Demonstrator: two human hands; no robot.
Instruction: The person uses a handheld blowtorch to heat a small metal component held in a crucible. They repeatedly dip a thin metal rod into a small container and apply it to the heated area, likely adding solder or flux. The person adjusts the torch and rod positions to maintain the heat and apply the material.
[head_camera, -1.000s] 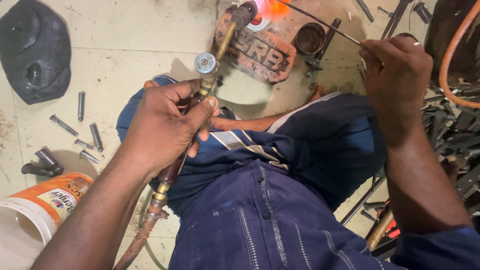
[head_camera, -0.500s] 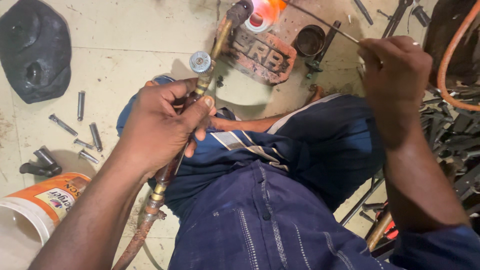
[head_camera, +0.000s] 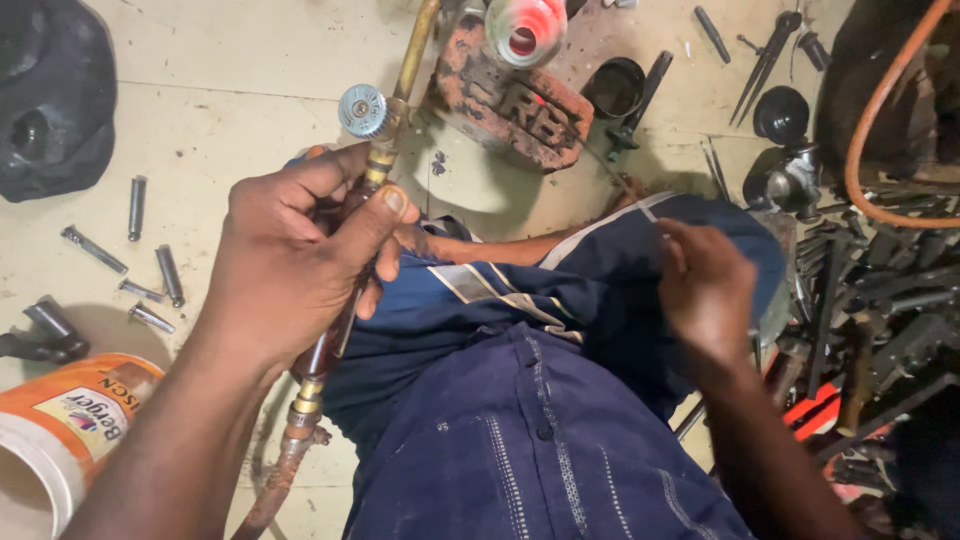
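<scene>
Steel bolts (head_camera: 150, 262) beside torch (head_camera: 372, 190)

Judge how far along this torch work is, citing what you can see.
Done: the round piece on the rusty block already glows red. In hand: the left hand grips the brass torch; the right hand rests at the knee. Left: unclear; loose bolts lie untouched.

Brass torch (head_camera: 375, 170), tilted, w/ silver knob

Lighting: even, moderately bright on the pale floor (head_camera: 220, 90); soft shadows beneath tools. Right edge dim. Slight motion blur on the right hand (head_camera: 705, 290).
</scene>
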